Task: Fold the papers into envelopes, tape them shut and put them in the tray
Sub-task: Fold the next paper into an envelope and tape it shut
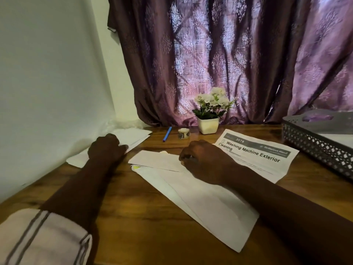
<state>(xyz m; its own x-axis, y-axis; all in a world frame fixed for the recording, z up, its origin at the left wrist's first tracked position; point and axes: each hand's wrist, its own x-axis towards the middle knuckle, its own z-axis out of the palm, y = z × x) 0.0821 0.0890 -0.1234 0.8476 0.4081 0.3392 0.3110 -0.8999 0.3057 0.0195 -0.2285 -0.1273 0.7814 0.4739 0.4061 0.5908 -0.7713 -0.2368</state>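
Observation:
A long white paper lies in front of me on the wooden table, its far end folded over into a flap. My right hand rests on that flap with its fingers curled down on the fold. My left hand lies on a stack of white papers at the left, fingers curled at the stack's edge. A small roll of tape sits at the back of the table. The grey perforated tray stands at the right edge with white paper inside.
A printed sheet headed "Washing Machine Exterior Cleaning" lies right of my right hand. A blue pen and a white pot of flowers stand at the back before a purple curtain. A white wall runs along the left.

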